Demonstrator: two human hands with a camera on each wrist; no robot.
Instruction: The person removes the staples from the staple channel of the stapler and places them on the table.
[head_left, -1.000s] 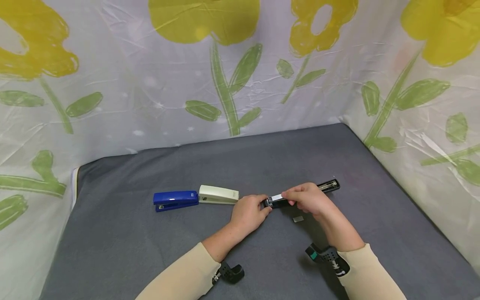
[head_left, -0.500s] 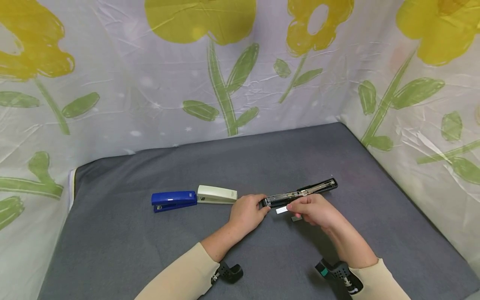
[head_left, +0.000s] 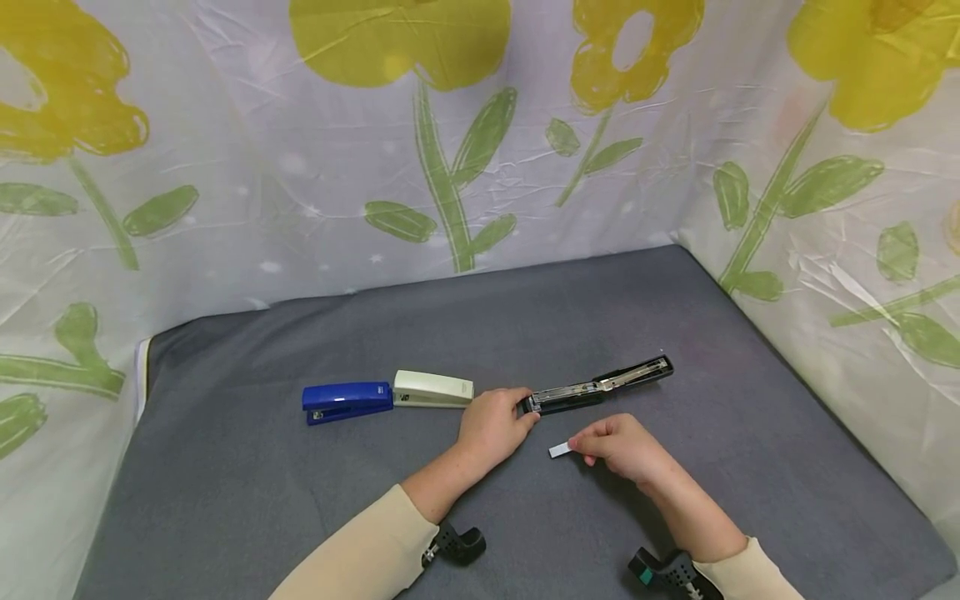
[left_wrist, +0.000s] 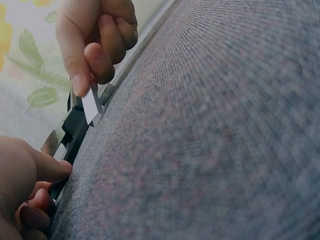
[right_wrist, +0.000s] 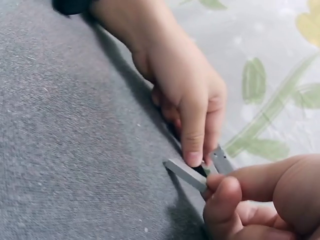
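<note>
A black stapler [head_left: 564, 401] lies swung wide open on the grey cloth, its metal channel facing up. My left hand [head_left: 497, 427] grips its near left end, thumb on the front side and fingers behind. Between the thumb and forefinger of my right hand [head_left: 621, 447] is a strip of staples [head_left: 559, 450], held just in front of the stapler. In the left wrist view the strip [left_wrist: 91, 106] points down from the fingertips, overlapping the stapler's black body [left_wrist: 76, 125]. The right wrist view shows the strip [right_wrist: 186, 173] close to my left thumb.
Left of my left hand, a cream stapler [head_left: 433, 388] and a blue stapler [head_left: 347, 402] stand end to end. Grey cloth [head_left: 300, 492] covers the table. A flower-printed curtain [head_left: 300, 167] closes off the back and sides.
My right hand has drawn the staple strip from over the stapler's channel toward me. The small strip seen earlier on the cloth is out of sight. The left hand keeps its grip.
</note>
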